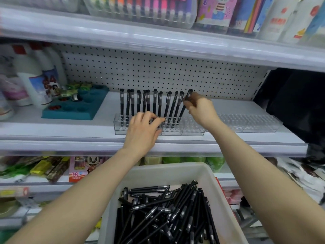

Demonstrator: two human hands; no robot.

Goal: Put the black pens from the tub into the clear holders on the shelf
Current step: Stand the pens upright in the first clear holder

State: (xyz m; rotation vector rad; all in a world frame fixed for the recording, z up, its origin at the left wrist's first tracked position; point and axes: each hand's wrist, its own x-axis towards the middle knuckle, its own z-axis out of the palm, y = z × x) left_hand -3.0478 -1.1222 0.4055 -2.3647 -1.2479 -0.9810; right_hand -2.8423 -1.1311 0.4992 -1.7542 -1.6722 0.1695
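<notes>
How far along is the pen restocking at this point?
Early on. Done: roughly a dozen pens stand in the left holder. In hand: the right hand pinches one more pen at the row's right end, its tip at the holder; the left hand rests on the holder's front. Left: the tub holds a large pile of pens, and the right holder shows none.

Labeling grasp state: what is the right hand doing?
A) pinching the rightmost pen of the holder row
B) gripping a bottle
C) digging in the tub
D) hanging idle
A: the right hand pinches the rightmost pen near its cap, with the pen's lower end down at the holder.
</notes>
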